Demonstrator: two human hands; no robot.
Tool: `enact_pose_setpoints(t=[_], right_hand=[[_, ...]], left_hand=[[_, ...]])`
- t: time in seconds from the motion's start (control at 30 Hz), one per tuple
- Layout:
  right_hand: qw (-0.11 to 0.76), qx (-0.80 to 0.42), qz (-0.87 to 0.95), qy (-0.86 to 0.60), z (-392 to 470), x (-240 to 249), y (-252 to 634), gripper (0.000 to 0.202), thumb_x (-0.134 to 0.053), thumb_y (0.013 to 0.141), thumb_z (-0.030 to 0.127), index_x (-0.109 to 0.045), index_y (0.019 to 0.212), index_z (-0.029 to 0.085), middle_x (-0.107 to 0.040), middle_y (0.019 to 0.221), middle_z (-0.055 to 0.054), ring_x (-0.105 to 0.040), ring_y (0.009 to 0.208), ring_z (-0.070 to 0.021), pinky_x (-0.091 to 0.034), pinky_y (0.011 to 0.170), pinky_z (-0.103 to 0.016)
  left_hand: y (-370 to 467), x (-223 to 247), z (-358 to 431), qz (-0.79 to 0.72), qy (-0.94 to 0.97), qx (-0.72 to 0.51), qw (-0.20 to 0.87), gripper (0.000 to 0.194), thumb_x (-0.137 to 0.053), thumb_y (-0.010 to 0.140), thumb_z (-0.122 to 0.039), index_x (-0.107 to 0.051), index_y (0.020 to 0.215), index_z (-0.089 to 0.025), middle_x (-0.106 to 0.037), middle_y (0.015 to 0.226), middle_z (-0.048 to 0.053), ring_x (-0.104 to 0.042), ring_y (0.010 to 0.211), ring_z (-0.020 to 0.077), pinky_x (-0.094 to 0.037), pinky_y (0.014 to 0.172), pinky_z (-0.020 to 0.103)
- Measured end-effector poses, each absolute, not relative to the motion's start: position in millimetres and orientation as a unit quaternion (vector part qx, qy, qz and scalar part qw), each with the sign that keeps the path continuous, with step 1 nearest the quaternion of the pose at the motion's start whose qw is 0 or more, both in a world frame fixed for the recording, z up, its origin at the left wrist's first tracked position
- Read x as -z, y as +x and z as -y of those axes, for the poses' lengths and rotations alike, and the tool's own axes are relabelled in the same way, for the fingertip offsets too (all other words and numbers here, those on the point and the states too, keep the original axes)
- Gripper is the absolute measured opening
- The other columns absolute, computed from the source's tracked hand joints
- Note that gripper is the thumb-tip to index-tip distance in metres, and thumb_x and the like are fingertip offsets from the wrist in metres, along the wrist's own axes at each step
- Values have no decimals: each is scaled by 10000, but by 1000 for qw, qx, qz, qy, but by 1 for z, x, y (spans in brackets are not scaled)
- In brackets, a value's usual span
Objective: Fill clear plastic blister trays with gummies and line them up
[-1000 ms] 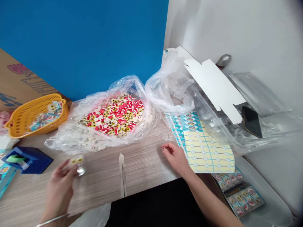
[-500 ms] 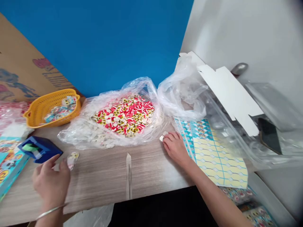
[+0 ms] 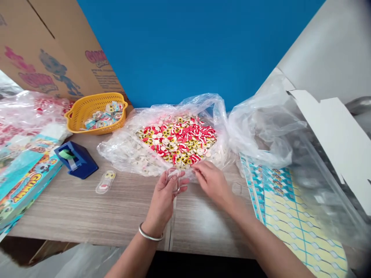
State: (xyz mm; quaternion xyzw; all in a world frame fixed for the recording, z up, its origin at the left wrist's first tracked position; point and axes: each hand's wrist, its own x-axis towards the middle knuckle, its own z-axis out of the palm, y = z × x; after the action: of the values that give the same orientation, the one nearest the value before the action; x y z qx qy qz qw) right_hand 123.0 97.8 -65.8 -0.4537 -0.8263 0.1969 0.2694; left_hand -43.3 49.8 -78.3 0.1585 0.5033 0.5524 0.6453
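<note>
Pinching clear plastic blister (image 3: 174,173) between thumb and fingers of left hand (image 3: 162,195), just near of plastic bag (image 3: 123,152), long axis roughly near-far. Holding right hand (image 3: 213,184) at bag's near edge, fingers bunched; cannot tell whether gripping anything.

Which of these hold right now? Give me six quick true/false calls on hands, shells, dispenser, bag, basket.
1. The left hand holds a clear shell. True.
2. A filled shell lies on the table, near the dispenser. True.
3. The dispenser is red. False: it is blue.
4. The right hand is at the near edge of the bag. True.
5. The basket stands right of the bag. False: the basket is to the bag's left.
6. The pieces in the bag are all one color. False: the pieces show red, white and yellow.
</note>
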Motion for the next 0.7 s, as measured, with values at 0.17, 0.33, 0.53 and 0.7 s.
enact_pose_setpoints(t=[0.17, 0.33, 0.53, 0.7], right_hand=[[50, -95, 858, -502, -153, 76, 104, 160, -587, 961, 224, -701, 1069, 189, -716, 1029, -105, -628, 1006, -262, -442, 878, -366], [34, -41, 870, -490, -157, 91, 95, 148, -575, 975, 272, -691, 1050, 222, -693, 1051, -90, -603, 1035, -263, -380, 873, -365], [79, -53, 870, -484, -155, 102, 103, 123, -547, 975, 213, -663, 986, 174, -683, 989, -105, -604, 965, -241, -353, 880, -352], [237, -255, 799, -490, -151, 80, 109, 54, -598, 892, 165, -625, 856, 195, -663, 818, -5, -581, 746, -158, -397, 734, -273]], left_hand=[[-48, 87, -63, -518, 186, -571, 610, 492, -787, 776, -419, -588, 1156, -178, -738, 1098, 108, -721, 811, 182, -551, 759, 317], [-44, 97, -68, -511, 167, -573, 618, 482, -751, 809, -442, -585, 1176, -178, -737, 1109, 114, -727, 828, 192, -554, 765, 326], [-44, 97, -74, -497, 139, -583, 627, 472, -768, 774, -488, -637, 1084, -157, -743, 1082, 125, -736, 836, 223, -567, 742, 334], [-48, 99, -75, -502, 182, -559, 634, 489, -770, 781, -509, -663, 1113, -167, -730, 1122, 115, -730, 839, 216, -568, 715, 314]])
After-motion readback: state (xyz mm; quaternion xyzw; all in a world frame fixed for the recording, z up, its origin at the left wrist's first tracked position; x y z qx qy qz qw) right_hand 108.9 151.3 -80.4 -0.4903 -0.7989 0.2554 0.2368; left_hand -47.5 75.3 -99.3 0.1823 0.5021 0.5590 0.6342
